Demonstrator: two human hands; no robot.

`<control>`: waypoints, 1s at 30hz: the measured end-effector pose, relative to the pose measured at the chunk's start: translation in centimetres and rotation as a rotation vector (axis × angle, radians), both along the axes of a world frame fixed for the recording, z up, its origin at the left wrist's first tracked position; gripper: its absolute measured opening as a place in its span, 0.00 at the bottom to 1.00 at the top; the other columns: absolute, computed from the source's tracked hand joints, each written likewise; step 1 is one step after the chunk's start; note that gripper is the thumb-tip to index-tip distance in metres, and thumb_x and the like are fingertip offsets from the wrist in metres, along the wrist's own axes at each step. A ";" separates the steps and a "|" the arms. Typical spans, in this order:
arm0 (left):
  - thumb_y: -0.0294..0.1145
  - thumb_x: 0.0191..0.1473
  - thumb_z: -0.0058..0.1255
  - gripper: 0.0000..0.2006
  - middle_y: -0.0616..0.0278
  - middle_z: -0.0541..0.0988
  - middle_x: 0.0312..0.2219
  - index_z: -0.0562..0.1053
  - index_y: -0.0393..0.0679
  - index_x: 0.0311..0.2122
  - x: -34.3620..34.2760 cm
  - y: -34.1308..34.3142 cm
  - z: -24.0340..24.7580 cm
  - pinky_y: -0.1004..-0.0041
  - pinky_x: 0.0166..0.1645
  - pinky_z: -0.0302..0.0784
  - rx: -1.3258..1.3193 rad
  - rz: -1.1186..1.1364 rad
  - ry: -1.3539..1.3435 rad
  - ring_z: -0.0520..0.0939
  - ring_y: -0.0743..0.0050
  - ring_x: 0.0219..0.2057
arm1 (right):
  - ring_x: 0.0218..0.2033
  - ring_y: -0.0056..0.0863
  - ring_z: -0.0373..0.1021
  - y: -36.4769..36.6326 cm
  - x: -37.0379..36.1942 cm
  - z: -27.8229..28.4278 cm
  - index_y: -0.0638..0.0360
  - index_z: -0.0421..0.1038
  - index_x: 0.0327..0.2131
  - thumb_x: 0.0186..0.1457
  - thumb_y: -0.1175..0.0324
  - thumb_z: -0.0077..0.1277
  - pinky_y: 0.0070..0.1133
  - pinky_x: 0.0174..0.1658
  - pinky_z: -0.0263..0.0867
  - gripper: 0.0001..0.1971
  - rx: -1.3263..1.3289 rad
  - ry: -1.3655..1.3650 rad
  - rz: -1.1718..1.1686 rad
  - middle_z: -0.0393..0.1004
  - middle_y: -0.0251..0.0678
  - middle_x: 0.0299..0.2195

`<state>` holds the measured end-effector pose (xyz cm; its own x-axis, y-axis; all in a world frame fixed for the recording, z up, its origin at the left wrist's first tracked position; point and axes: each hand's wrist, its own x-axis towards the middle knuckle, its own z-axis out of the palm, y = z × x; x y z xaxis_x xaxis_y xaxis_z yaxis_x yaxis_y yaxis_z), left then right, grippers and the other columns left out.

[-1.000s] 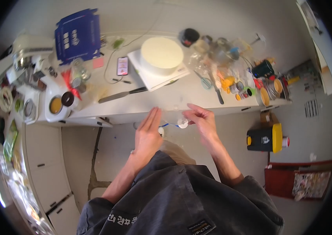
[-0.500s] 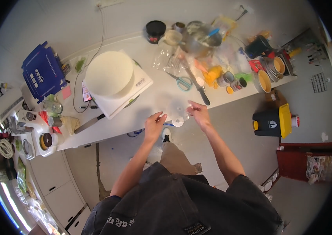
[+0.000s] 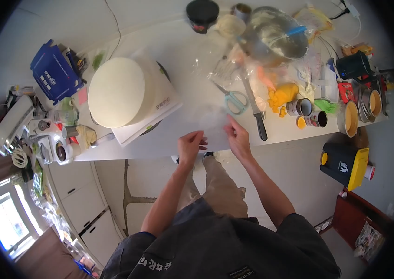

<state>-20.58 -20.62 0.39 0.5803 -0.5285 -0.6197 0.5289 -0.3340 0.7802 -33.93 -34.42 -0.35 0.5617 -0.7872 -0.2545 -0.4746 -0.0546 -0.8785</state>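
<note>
A thin, see-through plastic piece [image 3: 213, 120] is stretched between my two hands over the worktop's front edge, its outline faint and blurred. My right hand [image 3: 239, 139] pinches it at the right side. My left hand [image 3: 190, 148] is closed at its lower left, fingers curled. Left of my hands stands a tall, smooth white round cake [image 3: 115, 93] on a white square base [image 3: 162, 104]. Scissors with light teal handles [image 3: 237, 103] lie just beyond my right hand. Beside them is a long knife with a black handle [image 3: 261, 126].
Crumpled clear plastic, a metal mixing bowl [image 3: 271, 42] with cream and a black tub [image 3: 202, 16] stand farther back. Open cans [image 3: 300, 107] and cake tins [image 3: 348, 120] line the right. A stand mixer [image 3: 16, 123] and blue box [image 3: 53, 72] sit left. A bin [image 3: 343, 165] stands on the floor.
My view has shifted closer over the worktop. Both hands have moved slightly, still close together with the clear plastic between them. The left fingers are now more curled.
</note>
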 end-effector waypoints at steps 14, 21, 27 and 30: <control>0.31 0.63 0.55 0.13 0.56 0.82 0.27 0.81 0.28 0.41 -1.7 -0.1 -1.5 0.71 0.33 0.85 0.013 0.106 -0.022 0.84 0.71 0.27 | 0.29 0.23 0.72 0.4 -0.8 -0.8 0.57 0.67 0.63 0.64 0.76 0.49 0.21 0.38 0.70 0.24 -0.013 -0.031 0.036 0.80 0.38 0.33; 0.32 0.62 0.55 0.13 0.55 0.82 0.29 0.81 0.29 0.40 -1.4 0.6 0.7 0.72 0.32 0.84 -0.002 0.091 0.013 0.83 0.72 0.27 | 0.25 0.16 0.68 0.0 -0.8 1.7 0.61 0.65 0.64 0.67 0.71 0.49 0.18 0.28 0.68 0.23 0.183 -0.039 0.018 0.79 0.33 0.32; 0.33 0.61 0.56 0.14 0.57 0.83 0.27 0.80 0.28 0.40 -1.0 2.3 11.2 0.75 0.28 0.80 -0.113 0.020 -0.034 0.82 0.76 0.25 | 0.22 0.15 0.68 -0.9 -1.5 8.9 0.62 0.65 0.64 0.66 0.74 0.51 0.16 0.26 0.67 0.24 0.208 -0.128 0.085 0.78 0.32 0.31; 0.33 0.61 0.57 0.14 0.58 0.83 0.27 0.81 0.30 0.40 0.7 3.8 16.8 0.75 0.25 0.78 -0.156 0.079 -0.102 0.81 0.78 0.23 | 0.22 0.14 0.67 -1.1 0.8 13.9 0.65 0.67 0.61 0.63 0.75 0.54 0.15 0.25 0.65 0.23 0.222 -0.310 0.193 0.79 0.33 0.29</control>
<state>-19.85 -16.78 17.15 0.6794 -0.5634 -0.4701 0.4644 -0.1658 0.8699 -33.10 -35.54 13.54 0.7699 -0.6055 -0.2016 -0.1858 0.0896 -0.9785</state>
